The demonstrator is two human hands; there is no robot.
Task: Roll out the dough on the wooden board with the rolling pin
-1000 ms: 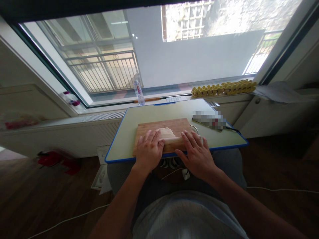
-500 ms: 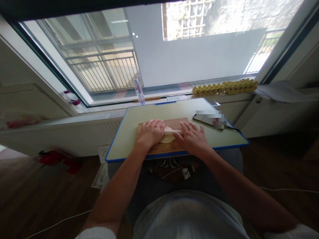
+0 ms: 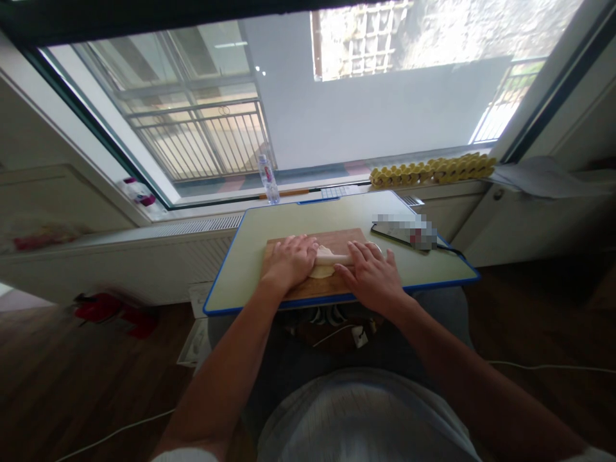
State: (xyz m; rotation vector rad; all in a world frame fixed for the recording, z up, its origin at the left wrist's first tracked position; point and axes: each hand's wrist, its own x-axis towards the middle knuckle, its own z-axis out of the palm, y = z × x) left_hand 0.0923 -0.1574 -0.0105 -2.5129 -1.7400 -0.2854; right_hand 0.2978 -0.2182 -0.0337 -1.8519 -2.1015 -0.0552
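Observation:
A pale rolling pin (image 3: pixel 333 259) lies crosswise over a flat piece of dough (image 3: pixel 321 272) on a wooden cutting board (image 3: pixel 298 294). My left hand (image 3: pixel 291 260) covers the pin's left end, its fingers pointing forward. Over the right end, my right hand (image 3: pixel 373 269) has its fingers curled across the pin and the thumb on the near side. Dough shows in front of and behind the pin between both hands; the pin's ends are hidden under them. Beside my right hand is a thin pale curved edge that I cannot make out.
The board rests on a small blue-edged table (image 3: pixel 255 224) above my lap. A phone (image 3: pixel 402 234) with a cable lies at its right. Along the window sill stand a plastic bottle (image 3: pixel 268 179) and yellow egg trays (image 3: pixel 433 171). A red fire extinguisher (image 3: pixel 103 308) is on the floor, left.
The rolling pin and my right hand have shifted slightly toward my body. The pale curved edge by my right hand shows now. Both hands stay on the pin.

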